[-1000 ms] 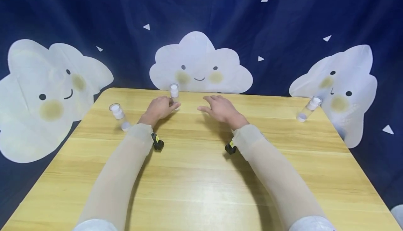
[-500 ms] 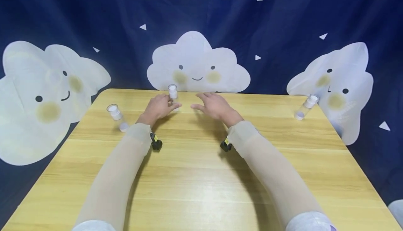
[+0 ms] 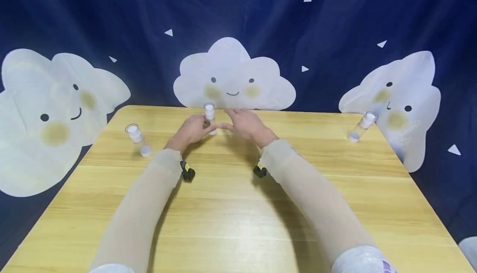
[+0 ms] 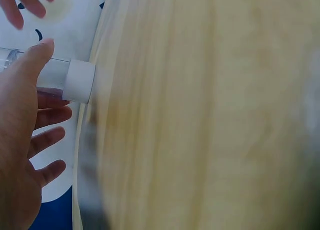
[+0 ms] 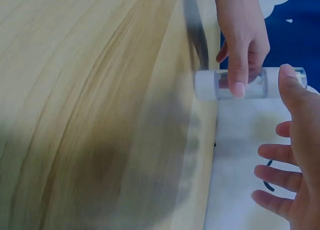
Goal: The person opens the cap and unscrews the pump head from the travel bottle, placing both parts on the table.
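At the far edge of the table, my left hand (image 3: pixel 191 129) holds a small clear bottle (image 3: pixel 209 111) with a white top and white base. In the left wrist view the thumb lies over the bottle's clear body (image 4: pixel 54 73) and a finger shows behind it; the other fingers are spread. My right hand (image 3: pixel 246 124) is just right of the bottle, fingers apart and loosely extended. The right wrist view has the right thumb (image 5: pixel 290 79) overlapping the bottle's upper end, while the left thumb (image 5: pixel 239 72) crosses its middle.
Two similar clear bottles with white tops stand on the wooden table (image 3: pixel 231 207): one bottle (image 3: pixel 135 134) at the left, another bottle (image 3: pixel 368 120) near the right far corner. A blue curtain (image 3: pixel 261 12) with white clouds hangs directly behind the table.
My right hand has moved left, up to the bottle. The left hand has closed on the bottle, and both have shifted slightly right and nearer over the last half second.
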The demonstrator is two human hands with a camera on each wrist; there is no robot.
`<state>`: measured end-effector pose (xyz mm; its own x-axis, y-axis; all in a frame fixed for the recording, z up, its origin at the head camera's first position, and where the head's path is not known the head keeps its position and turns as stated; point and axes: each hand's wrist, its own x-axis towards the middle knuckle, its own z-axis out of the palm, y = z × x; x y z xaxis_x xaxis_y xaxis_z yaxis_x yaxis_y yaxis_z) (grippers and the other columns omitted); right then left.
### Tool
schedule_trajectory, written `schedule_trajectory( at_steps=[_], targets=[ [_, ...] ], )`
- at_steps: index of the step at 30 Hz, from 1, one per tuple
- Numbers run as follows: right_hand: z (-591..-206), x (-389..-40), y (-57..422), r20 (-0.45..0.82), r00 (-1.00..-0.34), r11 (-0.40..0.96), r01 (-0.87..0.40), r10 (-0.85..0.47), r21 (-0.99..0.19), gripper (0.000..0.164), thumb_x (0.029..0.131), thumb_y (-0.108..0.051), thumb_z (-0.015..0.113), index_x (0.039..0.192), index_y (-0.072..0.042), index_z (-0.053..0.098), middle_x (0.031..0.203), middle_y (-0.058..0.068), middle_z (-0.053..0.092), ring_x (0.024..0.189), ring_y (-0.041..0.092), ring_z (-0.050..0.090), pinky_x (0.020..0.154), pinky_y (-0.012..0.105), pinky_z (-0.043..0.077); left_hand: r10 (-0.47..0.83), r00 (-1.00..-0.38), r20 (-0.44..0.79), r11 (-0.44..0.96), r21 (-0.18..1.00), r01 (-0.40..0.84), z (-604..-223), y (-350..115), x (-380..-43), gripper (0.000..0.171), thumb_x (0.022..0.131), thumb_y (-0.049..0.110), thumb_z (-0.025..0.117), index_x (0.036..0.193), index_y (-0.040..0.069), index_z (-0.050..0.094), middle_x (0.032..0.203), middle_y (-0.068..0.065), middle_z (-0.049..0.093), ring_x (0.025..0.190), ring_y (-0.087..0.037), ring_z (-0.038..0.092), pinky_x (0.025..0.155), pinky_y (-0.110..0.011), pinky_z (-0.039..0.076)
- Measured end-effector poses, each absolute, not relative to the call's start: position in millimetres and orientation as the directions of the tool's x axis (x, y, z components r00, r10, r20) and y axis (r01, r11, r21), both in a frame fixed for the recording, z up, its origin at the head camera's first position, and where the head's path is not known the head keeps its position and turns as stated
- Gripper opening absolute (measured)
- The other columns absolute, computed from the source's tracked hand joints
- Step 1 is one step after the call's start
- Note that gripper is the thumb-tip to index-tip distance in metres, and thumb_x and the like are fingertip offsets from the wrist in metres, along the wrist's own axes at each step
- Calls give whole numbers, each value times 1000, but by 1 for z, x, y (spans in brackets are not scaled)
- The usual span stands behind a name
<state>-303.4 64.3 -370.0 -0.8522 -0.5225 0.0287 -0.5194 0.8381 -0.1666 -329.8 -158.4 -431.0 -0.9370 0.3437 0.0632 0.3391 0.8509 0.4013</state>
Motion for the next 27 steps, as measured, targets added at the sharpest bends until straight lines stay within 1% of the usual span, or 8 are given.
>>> schedule_trajectory(
  at_steps=[2, 4, 8, 10, 15, 19, 24, 27],
  targets=[
    [-372, -305, 61, 25, -853, 836, -517, -522, -183, 80, 95, -67, 36, 151, -10, 33, 153, 13, 37, 138, 33, 36, 113, 44, 26, 354, -933, 61, 849, 399, 348, -431, -157, -329, 71, 91, 70, 43, 110, 5, 65, 106, -11, 65, 103, -30, 58, 93, -47, 45],
    [-374, -307, 57, 21, -852, 833, -516, -523, -200, 78, 96, -65, 38, 151, -9, 34, 153, 14, 37, 139, 32, 35, 113, 44, 27, 364, -930, 59, 846, 396, 357, -432, -155, -328, 69, 92, 68, 44, 112, 5, 65, 107, -11, 65, 104, -31, 58, 94, -47, 44],
    [-376, -309, 51, 15, -849, 823, -517, -528, -236, 79, 96, -66, 37, 151, -10, 32, 152, 14, 38, 138, 31, 36, 113, 43, 28, 397, -916, 51, 839, 384, 385, -431, -153, -327, 50, 97, 51, 54, 117, 7, 64, 113, -13, 65, 111, -34, 56, 99, -49, 41],
    [-377, -310, 48, 24, -848, 817, -518, -530, -254, 78, 95, -66, 37, 151, -12, 32, 151, 13, 40, 136, 32, 39, 111, 44, 31, 407, -912, 51, 836, 382, 394, -431, -152, -326, 46, 96, 49, 57, 117, 9, 64, 115, -13, 65, 112, -34, 55, 100, -50, 40],
    [-380, -310, 42, 70, -842, 799, -531, -535, -283, 72, 95, -66, 38, 144, -13, 40, 137, 10, 54, 124, 29, 51, 103, 42, 40, 410, -911, 52, 831, 390, 396, -429, -149, -323, 41, 93, 48, 61, 106, 9, 67, 103, -11, 66, 103, -32, 59, 95, -47, 44],
    [-383, -309, 40, 100, -838, 787, -539, -536, -300, 66, 96, -64, 39, 137, -12, 43, 129, 8, 58, 118, 26, 55, 99, 39, 44, 426, -902, 69, 829, 371, 419, -427, -146, -320, 38, 93, 42, 64, 105, 6, 66, 101, -12, 66, 102, -31, 60, 95, -46, 44],
    [-386, -307, 42, 132, -831, 768, -551, -540, -326, 60, 99, -58, 40, 136, -12, 45, 129, 9, 59, 118, 25, 56, 99, 39, 44, 441, -895, 72, 835, 332, 438, -426, -144, -318, 42, 93, 49, 61, 96, 8, 65, 97, -11, 64, 99, -31, 58, 95, -45, 44],
    [-388, -304, 43, 145, -824, 759, -563, -548, -327, 57, 99, -56, 41, 133, -10, 46, 122, 8, 62, 111, 24, 58, 94, 39, 47, 449, -891, 60, 836, 324, 443, -425, -144, -316, 43, 93, 51, 60, 97, 9, 65, 98, -10, 63, 102, -31, 56, 98, -45, 42]
  ],
)
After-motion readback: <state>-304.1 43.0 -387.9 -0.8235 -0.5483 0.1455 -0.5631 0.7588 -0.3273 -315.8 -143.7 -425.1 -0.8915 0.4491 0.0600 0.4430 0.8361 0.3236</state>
